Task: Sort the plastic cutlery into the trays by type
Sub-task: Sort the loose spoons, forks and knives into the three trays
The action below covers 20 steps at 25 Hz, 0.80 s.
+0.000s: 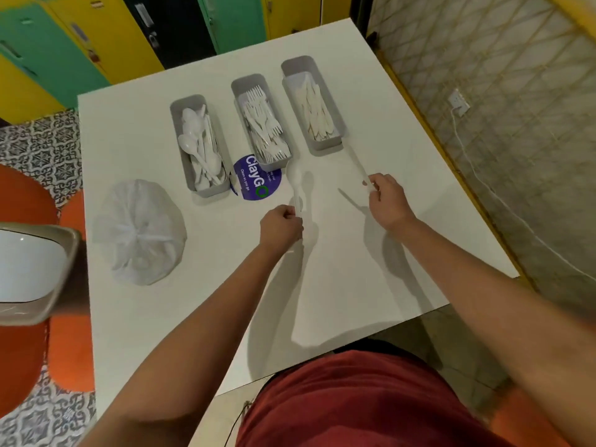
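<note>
white spoon (295, 185) and knife (356, 162) held above table; three grey trays (225, 156) filled by type

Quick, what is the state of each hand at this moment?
Left hand: closed, holding a white plastic spoon by its handle.
Right hand: closed, pinching a white plastic knife by its handle end.

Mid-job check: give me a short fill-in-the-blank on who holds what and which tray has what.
1. The left hand holds a plastic ____ by its handle.
2. The right hand pinches a knife whose far end points toward the ____ tray.
3. The middle tray holds ____.
4. The purple sticker reads ____.

Missing words: spoon; right-hand; forks; ClayGO
</note>
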### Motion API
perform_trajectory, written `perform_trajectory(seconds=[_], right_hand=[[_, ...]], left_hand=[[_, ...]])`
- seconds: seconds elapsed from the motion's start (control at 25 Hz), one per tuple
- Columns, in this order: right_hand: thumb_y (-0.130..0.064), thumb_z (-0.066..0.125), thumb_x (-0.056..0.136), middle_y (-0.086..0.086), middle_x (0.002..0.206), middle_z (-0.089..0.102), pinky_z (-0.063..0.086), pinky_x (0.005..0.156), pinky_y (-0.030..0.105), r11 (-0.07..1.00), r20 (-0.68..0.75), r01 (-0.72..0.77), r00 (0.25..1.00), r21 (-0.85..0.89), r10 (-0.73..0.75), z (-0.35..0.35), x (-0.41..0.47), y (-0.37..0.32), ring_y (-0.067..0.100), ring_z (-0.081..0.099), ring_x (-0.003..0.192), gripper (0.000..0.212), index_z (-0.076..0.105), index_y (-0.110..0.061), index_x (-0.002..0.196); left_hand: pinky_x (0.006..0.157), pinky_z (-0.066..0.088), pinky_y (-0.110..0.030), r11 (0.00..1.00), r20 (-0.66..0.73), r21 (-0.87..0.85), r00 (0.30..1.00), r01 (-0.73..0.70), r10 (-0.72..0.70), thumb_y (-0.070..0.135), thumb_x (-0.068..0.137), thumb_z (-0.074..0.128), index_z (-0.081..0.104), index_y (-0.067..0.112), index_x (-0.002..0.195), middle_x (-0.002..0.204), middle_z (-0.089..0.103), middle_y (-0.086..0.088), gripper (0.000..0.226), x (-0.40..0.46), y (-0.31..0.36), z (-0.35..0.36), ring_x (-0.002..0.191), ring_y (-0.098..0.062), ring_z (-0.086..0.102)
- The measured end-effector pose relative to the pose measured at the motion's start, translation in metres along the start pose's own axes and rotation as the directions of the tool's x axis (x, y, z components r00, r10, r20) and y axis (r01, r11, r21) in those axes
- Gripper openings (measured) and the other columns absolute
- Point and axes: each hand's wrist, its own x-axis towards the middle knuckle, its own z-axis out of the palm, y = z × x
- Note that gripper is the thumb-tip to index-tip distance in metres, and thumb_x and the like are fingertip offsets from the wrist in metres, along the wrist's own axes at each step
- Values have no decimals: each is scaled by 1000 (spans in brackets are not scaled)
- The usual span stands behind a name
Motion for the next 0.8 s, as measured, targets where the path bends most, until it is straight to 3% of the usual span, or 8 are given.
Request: perform_trajectory(seconds=[0.08, 0.16, 0.36, 0.48, 0.56, 0.68, 0.8], right_hand=[[-10, 42, 96, 9, 87, 51, 48, 72, 38, 996, 44, -34, 999, 78, 30, 3, 19, -18, 23, 50, 76, 15, 57, -7, 95], [-19, 46, 96, 7, 76, 48, 44, 63, 34, 993, 86, -38, 996, 108, 29, 4, 34, -32, 23, 48, 68, 17, 53, -7, 87], [-28, 49, 94, 8, 74, 52, 40, 64, 29, 999, 156, 9, 988, 43, -16, 16, 72, -57, 20, 48, 66, 26, 56, -5, 86], [-30, 49, 94, 8, 69, 51, 40, 64, 30, 999, 172, 29, 985, 26, -33, 22, 87, -66, 21, 49, 65, 26, 54, -8, 81], [-29, 48, 94, 5, 64, 47, 36, 61, 29, 999, 148, 54, 987, 4, -54, 28, 101, -75, 19, 45, 63, 27, 53, -8, 78], [-30, 46, 95, 6, 67, 54, 35, 56, 28, 998, 71, 47, 997, -42, -44, 33, 122, -86, 21, 49, 63, 30, 57, -6, 82], [-33, 43, 94, 6, 71, 56, 35, 56, 28, 995, 5, -1, 1000, -98, 1, 34, 144, -91, 22, 52, 66, 33, 58, -5, 85]], left_hand=[[59, 52, -25, 999, -50, -36, 999, -6, 4, -3, 78, 43, 59, 2, 81, 66, 58, -6, 17, 9, 12, -12, 52, -12, 54], [55, 49, -22, 997, -78, -71, 997, -4, -2, -3, 79, 43, 58, 2, 81, 64, 56, -4, 16, 18, 22, -21, 51, -8, 52], [57, 49, -26, 992, -151, -127, 988, 4, -24, -2, 78, 43, 57, 4, 73, 69, 58, -9, 16, 48, 35, -42, 58, -16, 52], [66, 53, -38, 996, -206, -84, 978, -9, -9, 2, 75, 42, 62, -1, 79, 73, 61, -17, 21, 59, 32, -53, 64, -22, 55], [69, 53, -40, 996, -258, -84, 966, -1, -21, 4, 74, 41, 62, 7, 73, 75, 63, -14, 21, 70, 30, -64, 69, -24, 56], [64, 50, -34, 996, -338, -86, 940, 20, -48, 1, 78, 43, 51, 17, 63, 66, 54, -3, 23, 82, 30, -84, 67, -22, 53], [56, 43, -17, 999, -438, -26, 898, 43, -50, 0, 78, 45, 53, 12, 66, 61, 49, 1, 19, 93, 27, -100, 62, -18, 48]])
